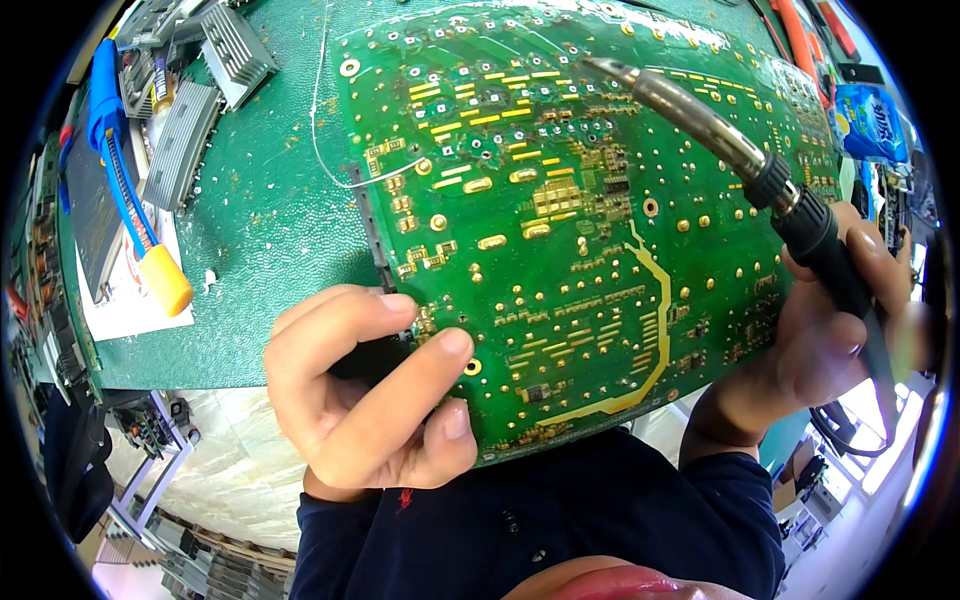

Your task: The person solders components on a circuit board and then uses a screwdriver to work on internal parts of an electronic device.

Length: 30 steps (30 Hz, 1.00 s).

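Note:
A large green circuit board, solder side up, is tilted up over the bench in front of me. My left hand is closed on its lower left edge, the fingertips resting on the board's face. In my right hand is a soldering iron, gripped by its black handle. Its tip points to the upper left over the board's upper part; whether it touches is hard to tell. A thin pale wire loops down past the board's left edge and ends at a round pad there.
Finned metal heat sinks lie at the upper left of the green bench mat. Beside them is a blue tool with a yellow end on white paper. At the upper right are a blue packet and orange-red handles.

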Each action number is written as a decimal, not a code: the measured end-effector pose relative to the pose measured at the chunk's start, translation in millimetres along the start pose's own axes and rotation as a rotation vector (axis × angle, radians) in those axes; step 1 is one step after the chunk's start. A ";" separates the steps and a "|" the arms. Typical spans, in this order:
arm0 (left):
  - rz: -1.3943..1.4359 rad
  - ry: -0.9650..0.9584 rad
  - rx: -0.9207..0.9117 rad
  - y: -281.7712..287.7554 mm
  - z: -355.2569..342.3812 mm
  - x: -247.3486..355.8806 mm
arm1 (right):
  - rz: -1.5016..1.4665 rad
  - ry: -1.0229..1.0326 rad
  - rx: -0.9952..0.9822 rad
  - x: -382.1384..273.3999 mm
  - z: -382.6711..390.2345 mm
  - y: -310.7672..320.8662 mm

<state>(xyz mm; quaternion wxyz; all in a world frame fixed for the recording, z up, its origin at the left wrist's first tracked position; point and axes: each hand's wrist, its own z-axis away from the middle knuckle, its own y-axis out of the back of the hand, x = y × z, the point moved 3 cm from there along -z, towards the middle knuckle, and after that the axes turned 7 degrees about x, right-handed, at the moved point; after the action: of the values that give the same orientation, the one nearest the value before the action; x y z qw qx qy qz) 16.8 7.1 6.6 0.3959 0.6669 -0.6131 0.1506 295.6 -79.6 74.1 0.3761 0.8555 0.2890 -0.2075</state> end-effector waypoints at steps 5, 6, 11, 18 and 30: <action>-0.010 -0.015 -0.001 -0.5 -0.2 -0.2 | -0.079 -0.025 0.032 -2.0 -2.8 -4.7; -0.013 -0.020 0.000 -0.6 -0.1 -0.4 | -0.067 -0.034 0.041 -5.1 -3.6 -7.2; -0.005 -0.061 0.021 -1.6 2.1 -3.5 | -0.125 0.040 -0.021 -2.8 -6.4 -5.9; 0.008 -0.087 0.040 -2.2 3.0 -5.2 | -0.124 0.087 -0.075 -5.2 -4.7 -14.4; -0.011 -0.160 -0.063 -0.1 3.0 -8.3 | -0.018 0.113 0.025 -4.7 3.0 -22.9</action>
<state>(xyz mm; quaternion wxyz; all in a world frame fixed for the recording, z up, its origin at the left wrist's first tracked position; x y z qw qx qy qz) 14.3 10.8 -1.0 0.3673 0.6674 -0.6435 0.0751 276.8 -71.0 62.9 0.3466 0.8679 0.3148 -0.1659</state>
